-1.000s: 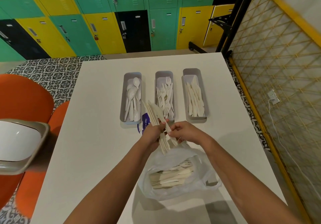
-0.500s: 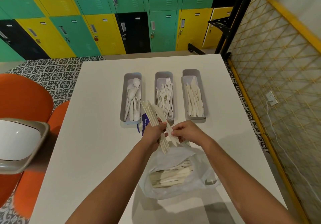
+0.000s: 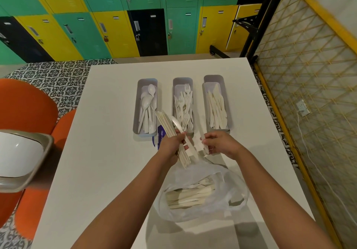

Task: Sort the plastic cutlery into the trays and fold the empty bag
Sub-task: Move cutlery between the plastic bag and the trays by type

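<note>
On the white rectangular table [image 3: 108,133] stand three narrow grey plastic trays side by side. The left tray [image 3: 135,113] holds white plastic spoons [image 3: 147,105], the middle tray [image 3: 174,86] holds white plastic forks [image 3: 184,105], and the right tray [image 3: 226,94] holds white plastic knives [image 3: 217,109].

Just in front of the trays, the left hand [image 3: 171,146] has its fingers curled round a fanned bundle of white plastic cutlery [image 3: 168,125], whose upper ends reach over the gap between the left and middle trays. The right hand [image 3: 220,144] pinches a single white plastic piece [image 3: 205,147] between thumb and fingertips, close beside the bundle; the piece is blurred, so it is hard to say which kind it is. Under the left hand a blue printed label [image 3: 160,135] lies on the table.

Nearer the person, a crumpled clear plastic bag [image 3: 228,190] lies on the table with more white cutlery [image 3: 189,196] still inside, a fork among them.

To the left are orange chairs [image 3: 25,105] and a white bin with a grey rim [image 3: 19,152]. Green, yellow and black lockers [image 3: 116,26] line the far wall, and a yellow lattice fence [image 3: 309,75] runs along the right
</note>
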The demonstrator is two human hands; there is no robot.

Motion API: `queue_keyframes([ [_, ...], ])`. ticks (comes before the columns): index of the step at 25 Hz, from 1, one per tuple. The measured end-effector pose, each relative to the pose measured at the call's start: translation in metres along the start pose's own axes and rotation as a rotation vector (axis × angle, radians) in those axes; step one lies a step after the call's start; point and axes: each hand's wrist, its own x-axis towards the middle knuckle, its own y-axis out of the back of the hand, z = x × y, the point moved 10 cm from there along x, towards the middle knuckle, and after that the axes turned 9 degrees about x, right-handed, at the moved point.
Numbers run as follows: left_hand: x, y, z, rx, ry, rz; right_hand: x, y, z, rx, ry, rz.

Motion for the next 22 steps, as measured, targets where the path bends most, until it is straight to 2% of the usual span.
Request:
queue_keyframes([
  [6,-0.005,-0.001,-0.003,-0.038,0.053,-0.028,0.025,0.070,-0.003,-0.077,-0.011,0.386],
  [12,-0.003,0.003,-0.011,-0.006,0.082,-0.022,0.040,0.098,-0.033,-0.177,0.013,0.525],
  [14,-0.003,0.005,-0.011,-0.010,0.087,-0.013,0.034,0.094,-0.048,-0.266,0.084,0.539],
  [17,-0.004,0.007,-0.008,-0.035,0.079,-0.009,0.022,0.062,-0.055,-0.229,0.181,0.451],
  [21,-0.005,0.001,-0.002,-0.050,0.023,-0.045,0.008,-0.026,-0.024,-0.284,0.043,-0.031],
  [22,-0.003,0.000,-0.001,-0.041,0.007,-0.045,0.004,-0.039,-0.017,-0.312,0.036,-0.080],
])
